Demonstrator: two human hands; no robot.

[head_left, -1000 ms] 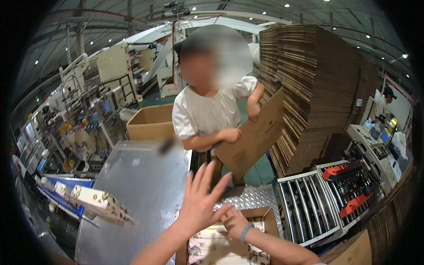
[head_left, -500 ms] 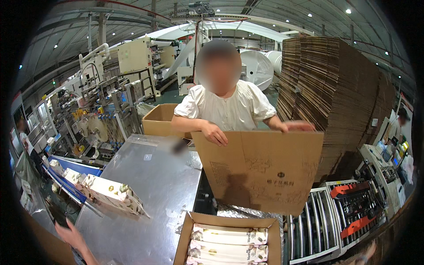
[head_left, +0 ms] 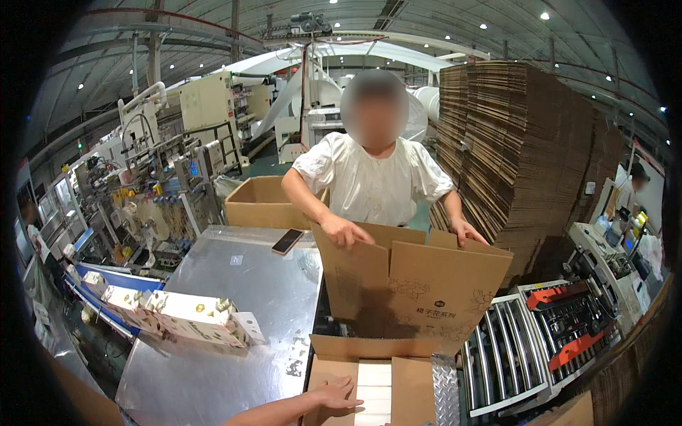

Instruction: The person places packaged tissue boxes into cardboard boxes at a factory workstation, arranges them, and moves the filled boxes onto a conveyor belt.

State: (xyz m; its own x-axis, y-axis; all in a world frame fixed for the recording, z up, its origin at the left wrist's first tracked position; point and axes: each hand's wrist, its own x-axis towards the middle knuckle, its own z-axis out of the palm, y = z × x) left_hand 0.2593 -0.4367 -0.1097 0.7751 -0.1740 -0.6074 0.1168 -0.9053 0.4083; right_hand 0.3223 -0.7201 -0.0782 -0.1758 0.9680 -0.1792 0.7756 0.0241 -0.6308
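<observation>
My left hand [head_left: 337,395] reaches in from the lower edge with its fingers stretched out. It lies on a folded-in side flap of an open cardboard carton [head_left: 413,387] and holds nothing. White packs [head_left: 374,390] show in the gap between the two side flaps, while the far flap [head_left: 376,346] is not folded over them. My right hand is out of view. Across from me, a person in a white blouse [head_left: 376,184] grips the top of another brown carton [head_left: 426,284], partly opened out, with both hands.
Printed packs [head_left: 195,319] stand in a row from the blue conveyor [head_left: 128,280] onto the metal table [head_left: 213,266]. A phone [head_left: 287,241] lies at its far side. To the right are a roller conveyor [head_left: 501,355] and a tall stack of flattened cartons [head_left: 526,156].
My left hand has come from the far left onto the near carton, whose side flaps are now folded in. My right hand has left view. The other person's flat carton has opened out.
</observation>
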